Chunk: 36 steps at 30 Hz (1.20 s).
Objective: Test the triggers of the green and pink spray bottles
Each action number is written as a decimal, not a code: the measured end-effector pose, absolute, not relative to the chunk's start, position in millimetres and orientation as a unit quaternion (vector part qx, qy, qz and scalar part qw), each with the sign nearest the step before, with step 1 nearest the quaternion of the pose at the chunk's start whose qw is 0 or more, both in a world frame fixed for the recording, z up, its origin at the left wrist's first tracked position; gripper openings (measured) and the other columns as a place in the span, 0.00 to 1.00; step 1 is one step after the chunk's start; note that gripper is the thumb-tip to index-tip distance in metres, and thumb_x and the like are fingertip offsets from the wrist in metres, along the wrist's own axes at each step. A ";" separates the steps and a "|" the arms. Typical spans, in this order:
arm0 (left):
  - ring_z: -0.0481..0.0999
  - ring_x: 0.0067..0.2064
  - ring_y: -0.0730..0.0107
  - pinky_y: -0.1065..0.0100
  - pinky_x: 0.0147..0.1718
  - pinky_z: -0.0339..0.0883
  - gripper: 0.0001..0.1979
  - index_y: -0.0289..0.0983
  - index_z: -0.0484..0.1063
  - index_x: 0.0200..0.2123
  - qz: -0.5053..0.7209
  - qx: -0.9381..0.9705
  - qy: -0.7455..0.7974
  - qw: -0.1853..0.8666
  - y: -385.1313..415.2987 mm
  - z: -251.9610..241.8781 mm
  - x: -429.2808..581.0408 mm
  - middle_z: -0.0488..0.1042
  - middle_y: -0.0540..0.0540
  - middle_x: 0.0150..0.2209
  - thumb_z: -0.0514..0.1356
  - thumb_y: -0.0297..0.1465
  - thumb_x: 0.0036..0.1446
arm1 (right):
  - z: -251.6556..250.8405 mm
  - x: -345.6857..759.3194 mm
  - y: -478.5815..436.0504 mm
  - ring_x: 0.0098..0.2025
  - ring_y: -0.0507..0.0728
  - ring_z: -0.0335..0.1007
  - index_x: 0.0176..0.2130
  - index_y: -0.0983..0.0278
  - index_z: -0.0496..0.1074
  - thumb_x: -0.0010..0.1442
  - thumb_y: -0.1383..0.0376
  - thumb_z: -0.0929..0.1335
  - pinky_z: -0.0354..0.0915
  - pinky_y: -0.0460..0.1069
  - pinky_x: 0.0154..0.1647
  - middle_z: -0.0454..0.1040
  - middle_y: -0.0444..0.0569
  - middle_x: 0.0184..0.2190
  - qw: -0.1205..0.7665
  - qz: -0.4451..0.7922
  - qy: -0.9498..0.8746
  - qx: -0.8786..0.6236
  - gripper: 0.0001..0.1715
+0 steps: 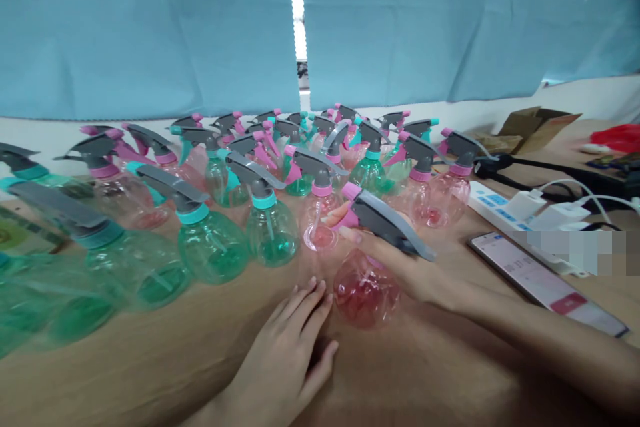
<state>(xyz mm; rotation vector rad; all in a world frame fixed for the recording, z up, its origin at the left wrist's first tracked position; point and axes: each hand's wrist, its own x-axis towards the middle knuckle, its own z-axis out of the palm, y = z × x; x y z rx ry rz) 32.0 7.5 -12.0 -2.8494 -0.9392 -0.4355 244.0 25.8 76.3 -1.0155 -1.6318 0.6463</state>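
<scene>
My right hand (pixel 387 253) is closed round the neck of a pink spray bottle (pixel 365 293), just under its grey and pink trigger head (pixel 385 217). That bottle tilts a little on the table, and its collar is mostly hidden by my fingers. Flat on the tabletop, to the left of this bottle, lies my left hand (pixel 293 347) with its fingers stretched out and nothing in them. Just beyond the two hands stand another pink spray bottle (pixel 323 227) and a green spray bottle (pixel 273 233).
Several more green and pink spray bottles crowd the back and left of the wooden table (pixel 165 373). At the right are a phone (pixel 545 280), a white power strip (pixel 505 213) with plugged-in chargers, black cables and a cardboard box (pixel 535 130). A blue sheet (pixel 150 27) covers the wall.
</scene>
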 end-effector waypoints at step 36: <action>0.64 0.61 0.54 0.54 0.57 0.62 0.22 0.32 0.64 0.59 -0.145 -0.937 -0.317 0.034 6.8 -11.3 32.6 0.65 0.38 0.61 0.54 0.34 0.64 | 74.6 245.3 28.9 0.26 0.52 0.60 0.26 0.58 0.59 0.61 0.56 0.65 0.61 0.48 0.28 0.63 0.41 0.23 0.490 0.245 -0.716 -0.433 0.15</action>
